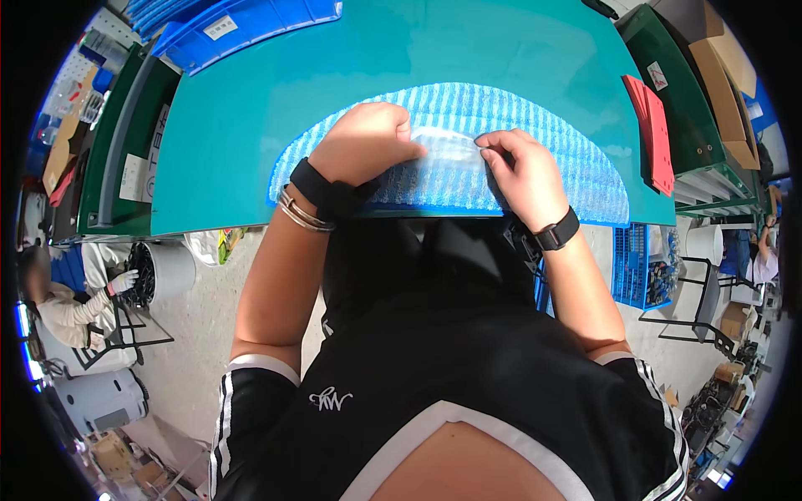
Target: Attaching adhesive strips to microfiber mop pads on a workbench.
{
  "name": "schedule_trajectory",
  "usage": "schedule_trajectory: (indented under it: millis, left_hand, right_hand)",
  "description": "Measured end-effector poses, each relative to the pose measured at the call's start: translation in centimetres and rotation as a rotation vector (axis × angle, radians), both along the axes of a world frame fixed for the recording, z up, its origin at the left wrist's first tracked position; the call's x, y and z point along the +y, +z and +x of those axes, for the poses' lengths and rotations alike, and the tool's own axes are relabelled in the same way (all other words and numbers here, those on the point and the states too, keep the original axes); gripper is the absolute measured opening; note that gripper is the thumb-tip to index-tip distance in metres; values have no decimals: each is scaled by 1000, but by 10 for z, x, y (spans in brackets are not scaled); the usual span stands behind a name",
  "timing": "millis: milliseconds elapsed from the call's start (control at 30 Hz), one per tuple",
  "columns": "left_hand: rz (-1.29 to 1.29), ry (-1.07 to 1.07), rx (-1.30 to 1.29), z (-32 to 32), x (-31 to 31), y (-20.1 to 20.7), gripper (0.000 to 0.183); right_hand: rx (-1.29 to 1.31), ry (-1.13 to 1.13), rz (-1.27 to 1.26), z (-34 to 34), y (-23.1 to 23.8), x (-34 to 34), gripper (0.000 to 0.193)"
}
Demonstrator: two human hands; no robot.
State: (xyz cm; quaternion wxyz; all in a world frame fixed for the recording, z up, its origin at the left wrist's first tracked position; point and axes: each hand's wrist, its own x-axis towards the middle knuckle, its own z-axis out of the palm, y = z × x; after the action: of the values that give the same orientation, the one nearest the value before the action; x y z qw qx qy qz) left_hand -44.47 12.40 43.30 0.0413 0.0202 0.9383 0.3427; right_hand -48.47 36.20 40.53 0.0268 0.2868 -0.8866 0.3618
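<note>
We note one clear plastic piece lying on one blue striped cloth at the teal table's near edge. Left hand fisted, pressing it; right hand pinching its edge. Two blue bins stand behind.

Head cam, looking down (close) at table.
</note>
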Motion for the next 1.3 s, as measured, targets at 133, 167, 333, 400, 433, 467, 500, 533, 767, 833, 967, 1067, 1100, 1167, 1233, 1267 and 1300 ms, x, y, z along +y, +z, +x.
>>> schedule_trajectory:
  millis: [133,167,333,400,433,467,500,533,767,833,967,1067,1100,1167,1233,1267,1300]
  left_hand:
    - [-35,-56,170,2,0,-7,32]
    - [-28,-53,188,2,0,-8,30]
    - [-45,-60,174,2,-1,-9,26]
    - [-43,-71,189,2,-2,-8,26]
    - [-41,-59,161,1,-2,-6,26]
    - [-38,-46,134,1,-2,-5,26]
    - [-37,-46,134,1,-2,-6,26]
    - [-41,-50,141,1,-1,-6,27]
    - [-75,-64,192,-1,-3,-10,29]
    - [-79,-60,205,-1,-3,-12,29]
    - [-113,-26,197,-2,-3,-14,30]
    - [-93,-29,188,-3,0,-10,31]
    - [-98,-30,202,-5,-1,-8,31]
    - [-13,-8,18,-9,-4,-4,34]
    - [72,-7,26,-7,-11,-4,35]
    - [163,-1,18,-5,-16,-2,36]
    - [237,21,55,0,-17,0,36]
  right_hand:
    - [-17,-1,-16,0,2,-1,12]
    - [-42,1,-18,0,2,0,13]
    - [-92,18,-23,-7,1,4,16]
    - [-108,48,-22,-8,3,4,16]
    - [-111,48,-21,-7,3,4,16]
    - [-89,51,-11,-7,3,4,16]
    - [-63,54,-1,-7,3,4,17]
    - [-63,54,1,-7,2,3,17]
    - [-82,44,5,-6,2,2,18]
    - [-88,39,3,-6,2,1,17]
    - [-49,32,28,-6,3,-1,14]
    - [-44,22,35,-5,3,0,14]
    - [-52,10,30,-5,3,1,14]
    - [-59,17,32,-5,6,1,14]
    - [-97,31,10,-3,11,-1,13]
    - [-85,26,4,-1,16,-5,13]
    - [-56,30,1,3,22,-8,13]
